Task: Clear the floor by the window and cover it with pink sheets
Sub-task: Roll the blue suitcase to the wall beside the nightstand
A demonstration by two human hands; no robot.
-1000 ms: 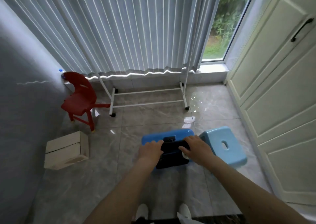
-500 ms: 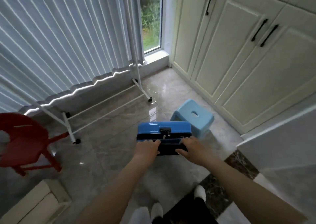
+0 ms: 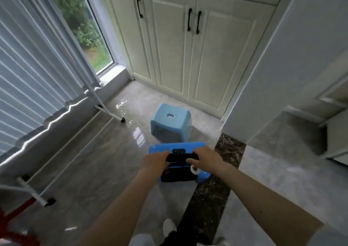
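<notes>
A small blue suitcase (image 3: pixel 160 148) with a black pull handle (image 3: pixel 178 157) stands upright on the grey tiled floor (image 3: pixel 98 151) in front of me. My left hand (image 3: pixel 153 162) grips the left end of that handle. My right hand (image 3: pixel 204 160) grips its right end. A white wheel of the case shows under my right hand. No pink sheets are in view.
A light blue plastic stool (image 3: pixel 171 125) stands just beyond the suitcase. A white wheeled rack (image 3: pixel 105 110) runs along the curtained window (image 3: pixel 37 57) at left. Part of a red chair (image 3: pixel 17 213) shows at lower left. Cream cabinets (image 3: pixel 188 48) face me; a white wall corner (image 3: pixel 263 86) is at right.
The view has swung right, from the curtain and red chair toward the cabinets. The suitcase has come with both hands toward the dark marble strip; the wooden crate has left the frame.
</notes>
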